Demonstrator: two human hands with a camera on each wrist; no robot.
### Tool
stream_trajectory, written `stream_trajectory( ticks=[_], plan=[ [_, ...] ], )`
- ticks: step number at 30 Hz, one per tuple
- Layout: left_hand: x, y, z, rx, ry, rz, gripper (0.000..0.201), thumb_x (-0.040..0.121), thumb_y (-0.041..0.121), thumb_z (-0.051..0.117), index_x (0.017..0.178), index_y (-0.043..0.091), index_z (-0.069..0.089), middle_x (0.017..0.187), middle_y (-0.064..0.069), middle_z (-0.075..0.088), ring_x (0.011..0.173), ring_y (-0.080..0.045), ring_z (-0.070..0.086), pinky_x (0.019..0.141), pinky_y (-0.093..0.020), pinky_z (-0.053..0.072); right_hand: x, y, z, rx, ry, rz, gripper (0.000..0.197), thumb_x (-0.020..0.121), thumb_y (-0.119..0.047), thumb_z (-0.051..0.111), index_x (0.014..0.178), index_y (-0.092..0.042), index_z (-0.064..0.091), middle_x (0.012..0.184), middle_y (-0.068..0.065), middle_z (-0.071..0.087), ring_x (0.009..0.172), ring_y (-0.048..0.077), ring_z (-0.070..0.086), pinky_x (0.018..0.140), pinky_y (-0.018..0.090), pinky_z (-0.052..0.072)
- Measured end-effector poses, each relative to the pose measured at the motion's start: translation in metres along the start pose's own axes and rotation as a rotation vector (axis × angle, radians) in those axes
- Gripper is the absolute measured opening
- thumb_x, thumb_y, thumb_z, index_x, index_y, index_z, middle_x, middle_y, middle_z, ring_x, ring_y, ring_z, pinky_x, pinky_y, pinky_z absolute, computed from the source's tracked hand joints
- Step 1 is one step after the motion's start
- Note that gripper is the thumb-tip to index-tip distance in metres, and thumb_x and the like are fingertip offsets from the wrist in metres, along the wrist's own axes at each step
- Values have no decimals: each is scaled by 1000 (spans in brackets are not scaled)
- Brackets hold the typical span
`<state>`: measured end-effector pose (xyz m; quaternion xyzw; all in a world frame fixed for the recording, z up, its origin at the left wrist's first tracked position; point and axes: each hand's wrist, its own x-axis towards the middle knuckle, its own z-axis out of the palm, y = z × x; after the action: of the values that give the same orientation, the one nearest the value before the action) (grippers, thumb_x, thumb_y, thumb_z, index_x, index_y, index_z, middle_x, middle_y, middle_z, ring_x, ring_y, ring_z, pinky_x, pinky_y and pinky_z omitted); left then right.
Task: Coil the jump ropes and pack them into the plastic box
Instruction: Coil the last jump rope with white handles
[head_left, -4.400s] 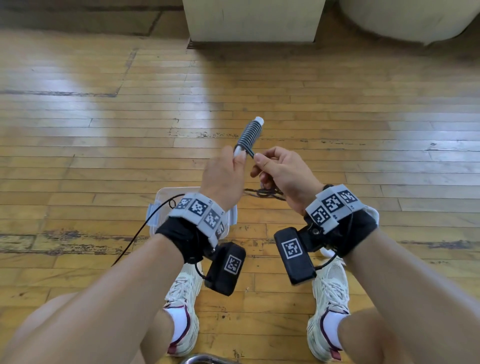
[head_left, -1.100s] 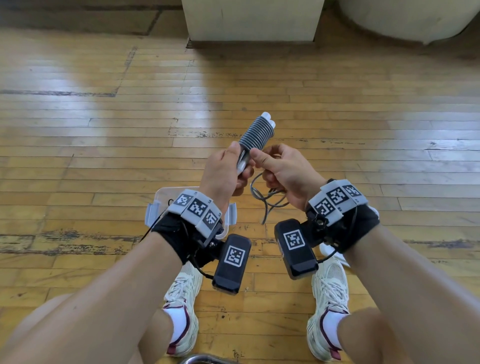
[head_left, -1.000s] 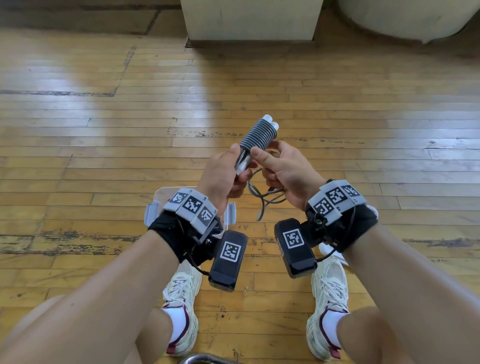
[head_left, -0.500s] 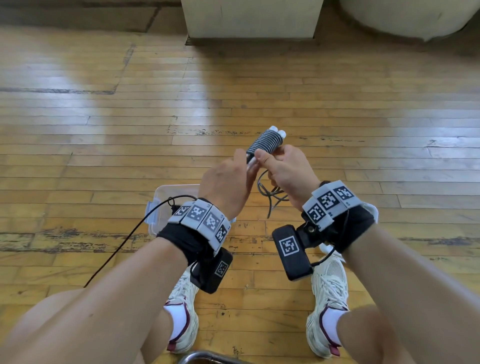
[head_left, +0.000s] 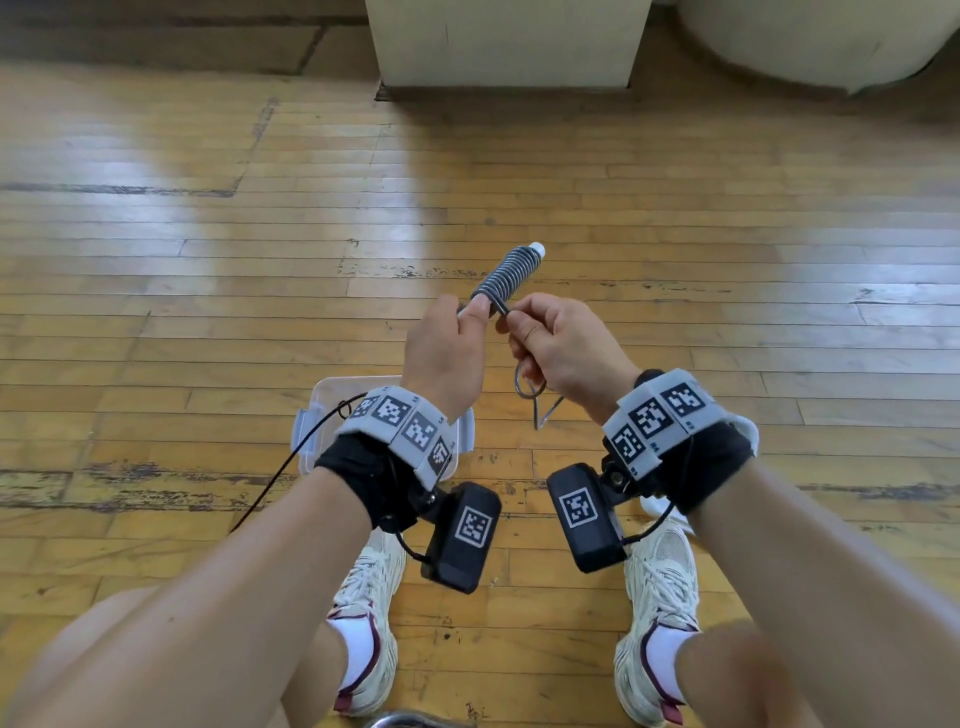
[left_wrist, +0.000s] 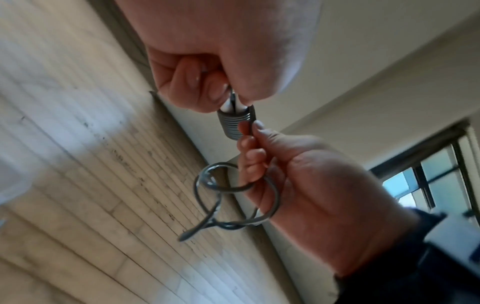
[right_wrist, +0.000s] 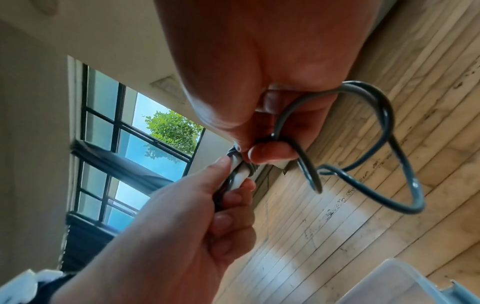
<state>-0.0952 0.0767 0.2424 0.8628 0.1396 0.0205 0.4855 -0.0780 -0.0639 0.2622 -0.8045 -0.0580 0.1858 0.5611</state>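
Note:
A jump rope's two white handles (head_left: 535, 250) are held together, with its grey cord (head_left: 506, 278) wound round them in tight turns. My left hand (head_left: 472, 317) grips the bare lower ends of the handles (left_wrist: 232, 105). My right hand (head_left: 511, 325) pinches the cord (left_wrist: 250, 131) just below the last turn. A short loose loop of cord (head_left: 530, 387) hangs under the right palm, its end free (right_wrist: 317, 185). The clear plastic box (head_left: 332, 387) with blue clasps stands open on the floor under my left wrist; its inside is mostly hidden.
I sit on a worn wooden floor (head_left: 208, 312) with both shoes (head_left: 660, 597) in front of me. A white pillar base (head_left: 509, 41) and a round white object (head_left: 810, 36) stand far ahead. A thin black cable (head_left: 291, 467) trails from my left wrist.
The right hand has wound more cord round the handles, and the hanging loose cord is now shorter. The bundle has shifted slightly left.

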Motion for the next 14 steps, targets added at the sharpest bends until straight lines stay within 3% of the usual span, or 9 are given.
stream_trajectory(
  ticks=[3,6,9,14],
  plan=[
    [-3,8,0,-376,-86,-128,39,107,34,40,78,10,49,62,-1,46,44,-14,37,41,-25,32,0,-1,1,141,-50,46,25,108,-14,43,93,-7,61,66,-1,52,49,7,42,45,19,35],
    [-8,20,-3,-652,-171,-242,39,108,33,37,76,13,50,56,1,40,36,-8,28,37,-16,23,0,-3,-1,329,-109,91,23,107,-15,44,91,-10,60,65,-2,49,47,6,35,44,17,29],
    [-9,21,-5,-722,-190,-305,38,108,34,37,80,13,53,52,3,39,34,-6,26,36,-14,21,-2,-4,-2,407,-120,135,22,107,-18,47,92,-10,61,66,-1,49,43,4,33,40,15,27],
    [-9,19,-5,-688,-184,-293,36,107,34,35,89,9,54,47,5,37,33,-7,25,35,-14,20,-2,-3,-2,363,-50,211,24,102,-27,58,94,-6,64,66,1,52,41,4,34,40,17,27]
  ],
)
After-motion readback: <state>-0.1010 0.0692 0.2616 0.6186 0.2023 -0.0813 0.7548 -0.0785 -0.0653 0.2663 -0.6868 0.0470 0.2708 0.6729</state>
